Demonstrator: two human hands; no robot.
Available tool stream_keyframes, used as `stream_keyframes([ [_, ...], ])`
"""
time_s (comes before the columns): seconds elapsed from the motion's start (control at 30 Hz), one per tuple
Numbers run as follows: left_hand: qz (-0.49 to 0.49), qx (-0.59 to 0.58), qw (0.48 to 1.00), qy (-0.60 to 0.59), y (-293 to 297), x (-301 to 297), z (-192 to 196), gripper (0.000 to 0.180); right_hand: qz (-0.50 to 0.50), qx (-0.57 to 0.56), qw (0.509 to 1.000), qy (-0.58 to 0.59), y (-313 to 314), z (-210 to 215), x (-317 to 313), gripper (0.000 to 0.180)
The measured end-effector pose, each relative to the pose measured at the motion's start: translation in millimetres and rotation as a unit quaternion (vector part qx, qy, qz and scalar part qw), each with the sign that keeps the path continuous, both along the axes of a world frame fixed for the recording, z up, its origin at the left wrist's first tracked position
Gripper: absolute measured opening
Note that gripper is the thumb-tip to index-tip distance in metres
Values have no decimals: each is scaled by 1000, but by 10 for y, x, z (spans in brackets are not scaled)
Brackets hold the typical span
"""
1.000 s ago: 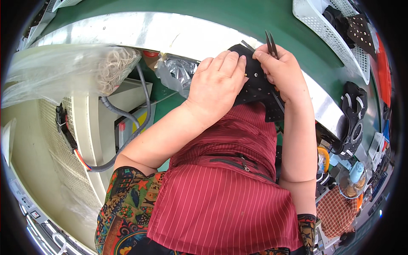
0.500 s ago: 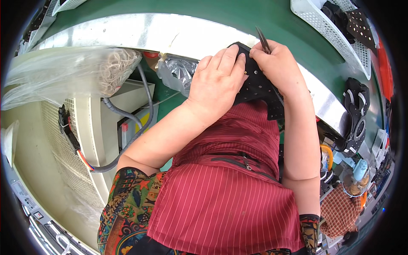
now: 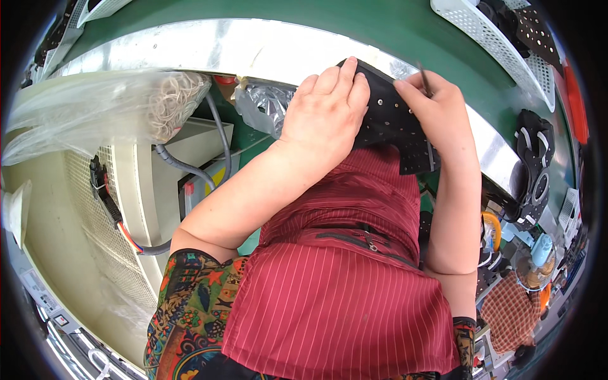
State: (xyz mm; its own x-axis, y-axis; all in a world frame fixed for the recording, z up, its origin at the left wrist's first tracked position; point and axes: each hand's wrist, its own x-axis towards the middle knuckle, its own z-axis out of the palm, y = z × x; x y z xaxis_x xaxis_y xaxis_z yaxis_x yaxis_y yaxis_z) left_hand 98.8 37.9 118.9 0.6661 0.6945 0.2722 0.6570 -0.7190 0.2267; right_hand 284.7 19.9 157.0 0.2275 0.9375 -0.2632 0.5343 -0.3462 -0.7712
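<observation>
Head view shows the left hand (image 3: 326, 117) spread flat over a black perforated plate (image 3: 396, 130), fingers together and pointing up toward the metal edge of the bench (image 3: 209, 47). The palm presses down on the plate's left part, so this hand is not closed round anything; it pins the plate in place. The right hand (image 3: 437, 107) sits just beside it on the plate's right side, thumb and fingers pinched shut on a thin dark tool (image 3: 423, 79), something like tweezers or a fine pick, whose tip pokes up past the knuckles. I cannot tell exactly what kind of tool it is.

The plate lies directly under and between both hands, resting on the lap against a red striped apron (image 3: 342, 278). Its long axis runs from upper left, near the left fingertips, down to the lower right, where a corner sticks out below the right wrist. The tool's working end is on the plate's right half, so the right hand is the nearer one to the row of small holes that shows between the two hands.

Further out, a clear bag of rubber bands (image 3: 171, 101) lies to the left, a white basket (image 3: 500, 44) holds more black plates at upper right, and a grey cable (image 3: 218, 136) hangs under the bench.
</observation>
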Motion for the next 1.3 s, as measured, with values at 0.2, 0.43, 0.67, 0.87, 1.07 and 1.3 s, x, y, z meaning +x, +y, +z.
stream_keyframes([
  [0.2, 3, -21, 1000, 10, 21, -39, 35, 47, -75, 0, 997, 31, -191, -143, 185, 23],
  [0.43, 36, -6, 999, 39, -52, 2, 111, 66, -71, -11, 997, 0, -190, -122, 121, 23],
  [0.67, 36, 25, 992, 119, -46, 56, 68, 81, -48, -5, 998, -35, -172, -115, 134, 23],
  [0.87, 34, 29, 990, 134, -39, 68, 79, 82, -38, -5, 998, -56, -166, -108, 123, 25],
  [1.07, 22, 72, 985, 153, -29, 112, 57, 79, -19, 1, 993, -114, -158, -168, 106, 27],
  [1.3, -1, 163, 968, 191, -10, 162, -30, 77, 16, 1, 985, -171, -135, -131, 90, 26],
])
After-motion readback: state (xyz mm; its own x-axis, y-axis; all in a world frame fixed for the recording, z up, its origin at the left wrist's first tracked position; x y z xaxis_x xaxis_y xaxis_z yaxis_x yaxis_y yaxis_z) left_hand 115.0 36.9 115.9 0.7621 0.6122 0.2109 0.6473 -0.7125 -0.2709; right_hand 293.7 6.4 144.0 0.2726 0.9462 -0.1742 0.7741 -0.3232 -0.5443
